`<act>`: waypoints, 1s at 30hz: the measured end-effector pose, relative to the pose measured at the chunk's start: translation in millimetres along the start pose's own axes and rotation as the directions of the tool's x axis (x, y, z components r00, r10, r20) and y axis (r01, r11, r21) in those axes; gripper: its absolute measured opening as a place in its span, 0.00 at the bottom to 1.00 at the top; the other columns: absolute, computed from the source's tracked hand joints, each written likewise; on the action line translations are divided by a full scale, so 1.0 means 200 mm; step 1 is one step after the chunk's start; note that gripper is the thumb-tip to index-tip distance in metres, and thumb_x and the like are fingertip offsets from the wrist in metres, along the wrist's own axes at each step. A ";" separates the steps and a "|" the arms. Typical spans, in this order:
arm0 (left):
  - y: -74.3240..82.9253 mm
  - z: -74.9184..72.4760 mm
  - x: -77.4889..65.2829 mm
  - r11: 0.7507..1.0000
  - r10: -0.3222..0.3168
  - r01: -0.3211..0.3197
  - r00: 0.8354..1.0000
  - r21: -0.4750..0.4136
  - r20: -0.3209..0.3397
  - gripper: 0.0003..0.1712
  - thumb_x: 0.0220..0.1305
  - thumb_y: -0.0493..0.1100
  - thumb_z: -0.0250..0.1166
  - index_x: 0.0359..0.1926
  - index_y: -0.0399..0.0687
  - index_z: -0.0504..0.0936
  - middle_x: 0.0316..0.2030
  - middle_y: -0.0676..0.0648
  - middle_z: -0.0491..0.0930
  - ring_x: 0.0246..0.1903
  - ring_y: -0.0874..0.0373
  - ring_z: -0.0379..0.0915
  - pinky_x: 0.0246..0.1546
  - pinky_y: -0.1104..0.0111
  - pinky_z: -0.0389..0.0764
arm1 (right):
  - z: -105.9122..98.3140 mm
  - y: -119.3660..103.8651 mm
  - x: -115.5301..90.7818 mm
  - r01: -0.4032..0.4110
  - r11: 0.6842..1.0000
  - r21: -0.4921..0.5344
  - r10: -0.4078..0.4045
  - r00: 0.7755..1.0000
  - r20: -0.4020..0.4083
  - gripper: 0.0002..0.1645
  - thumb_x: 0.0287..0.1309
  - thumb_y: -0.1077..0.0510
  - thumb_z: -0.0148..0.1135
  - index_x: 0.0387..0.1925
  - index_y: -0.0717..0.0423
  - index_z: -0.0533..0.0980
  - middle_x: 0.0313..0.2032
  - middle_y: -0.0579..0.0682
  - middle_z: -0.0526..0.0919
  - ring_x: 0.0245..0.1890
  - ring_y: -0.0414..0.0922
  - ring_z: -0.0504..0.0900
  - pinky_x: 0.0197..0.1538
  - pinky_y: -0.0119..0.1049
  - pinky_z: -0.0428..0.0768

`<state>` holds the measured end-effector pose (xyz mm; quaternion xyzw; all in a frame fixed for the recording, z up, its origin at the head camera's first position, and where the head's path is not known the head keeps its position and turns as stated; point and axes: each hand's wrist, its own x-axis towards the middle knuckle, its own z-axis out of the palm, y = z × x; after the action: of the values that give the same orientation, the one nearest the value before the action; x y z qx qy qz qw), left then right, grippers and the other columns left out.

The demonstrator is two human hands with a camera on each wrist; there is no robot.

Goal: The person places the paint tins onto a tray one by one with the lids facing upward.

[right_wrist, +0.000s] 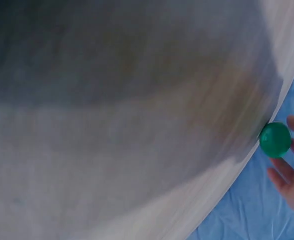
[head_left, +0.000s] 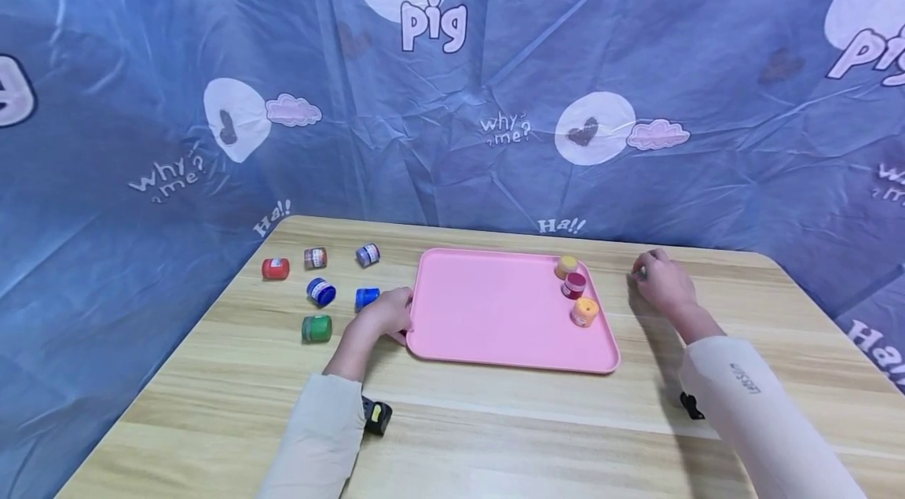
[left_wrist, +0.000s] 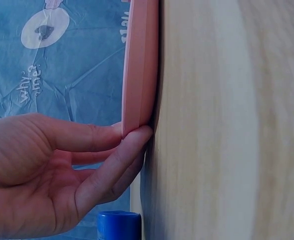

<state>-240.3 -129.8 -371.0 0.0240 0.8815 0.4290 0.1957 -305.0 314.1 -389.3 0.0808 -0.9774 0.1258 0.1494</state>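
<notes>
My left hand (head_left: 388, 313) pinches the left edge of a pink tray (head_left: 488, 306), thumb on the rim and fingers under it in the left wrist view. Right of the tray, my right hand (head_left: 665, 281) holds a small green paint jar (right_wrist: 275, 140) by its sides, low at the tabletop. In the head view the hand covers most of that jar. Along the tray's right side stand a yellow jar (head_left: 566, 266), a dark red jar (head_left: 573, 286) and an orange-yellow jar (head_left: 584, 312).
Left of the tray several jars lie on the wooden table (head_left: 495, 420): red (head_left: 276, 269), brownish (head_left: 315, 258), greyish blue (head_left: 368, 255), dark blue (head_left: 321, 292), bright blue (head_left: 366, 298) beside my left hand, and green (head_left: 316, 328). A printed blue cloth (head_left: 438, 130) hangs behind the table.
</notes>
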 end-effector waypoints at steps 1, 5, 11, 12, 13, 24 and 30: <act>0.00 0.00 0.00 1.000 0.002 -0.002 1.000 -0.002 0.000 0.24 0.54 0.20 0.52 0.55 0.27 0.66 0.34 0.37 0.72 0.27 0.50 0.76 0.23 0.66 0.81 | 0.00 0.00 0.00 -0.003 1.000 -0.005 0.003 1.000 -0.012 0.09 0.49 0.67 0.55 0.35 0.65 0.71 0.42 0.68 0.68 0.34 0.69 0.72 0.32 0.59 0.71; 0.00 0.00 0.00 1.000 0.013 -0.013 1.000 -0.004 0.001 0.23 0.54 0.20 0.51 0.54 0.27 0.67 0.33 0.38 0.72 0.27 0.49 0.76 0.23 0.66 0.81 | 0.00 -0.02 0.00 -0.067 0.998 -0.014 0.067 0.998 -0.005 0.21 0.46 0.66 0.57 0.45 0.68 0.66 0.43 0.71 0.66 0.33 0.70 0.71 0.30 0.59 0.71; 0.00 0.00 0.00 1.000 0.021 -0.021 1.000 -0.003 -0.003 0.24 0.53 0.19 0.52 0.53 0.27 0.67 0.33 0.38 0.72 0.27 0.49 0.76 0.24 0.66 0.81 | -0.01 -0.05 0.00 -0.216 0.976 -0.038 0.219 0.972 0.088 0.26 0.51 0.58 0.58 0.41 0.78 0.63 0.38 0.76 0.68 0.37 0.73 0.71 0.35 0.60 0.73; 0.00 0.00 0.00 1.000 0.023 -0.023 1.000 -0.002 -0.004 0.24 0.52 0.19 0.52 0.53 0.27 0.67 0.33 0.38 0.72 0.28 0.49 0.76 0.24 0.66 0.81 | -0.01 -0.05 0.00 -0.220 0.975 -0.042 0.223 0.971 0.089 0.24 0.51 0.58 0.57 0.37 0.79 0.65 0.36 0.76 0.70 0.37 0.72 0.71 0.35 0.59 0.73; 0.00 0.00 0.00 1.000 0.024 -0.024 1.000 -0.003 -0.005 0.24 0.52 0.19 0.53 0.53 0.27 0.67 0.33 0.38 0.72 0.28 0.49 0.76 0.24 0.65 0.81 | -0.01 -0.04 0.00 -0.216 0.975 -0.043 0.219 0.972 0.085 0.22 0.50 0.58 0.57 0.34 0.78 0.66 0.34 0.76 0.71 0.36 0.72 0.72 0.34 0.59 0.73; 0.00 0.01 -0.01 0.999 0.041 -0.041 0.999 -0.007 -0.012 0.23 0.53 0.20 0.52 0.53 0.26 0.67 0.33 0.38 0.72 0.28 0.49 0.76 0.23 0.66 0.81 | -0.03 -0.02 -0.02 -0.165 0.986 0.001 0.165 0.984 0.062 0.18 0.48 0.57 0.60 0.24 0.72 0.69 0.25 0.70 0.74 0.29 0.68 0.74 0.30 0.57 0.73; 0.00 0.01 0.00 1.000 0.024 -0.024 1.000 -0.011 -0.008 0.25 0.53 0.19 0.52 0.55 0.26 0.66 0.32 0.38 0.72 0.28 0.49 0.76 0.23 0.66 0.81 | -0.06 -0.05 -0.04 -0.155 0.987 0.034 0.152 0.985 0.080 0.20 0.47 0.57 0.63 0.29 0.74 0.70 0.24 0.66 0.74 0.28 0.64 0.74 0.31 0.55 0.73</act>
<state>-239.2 -129.0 -372.0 0.0318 0.8794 0.4365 0.1874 -292.8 309.0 -379.1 0.0129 -0.9831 0.1531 0.0996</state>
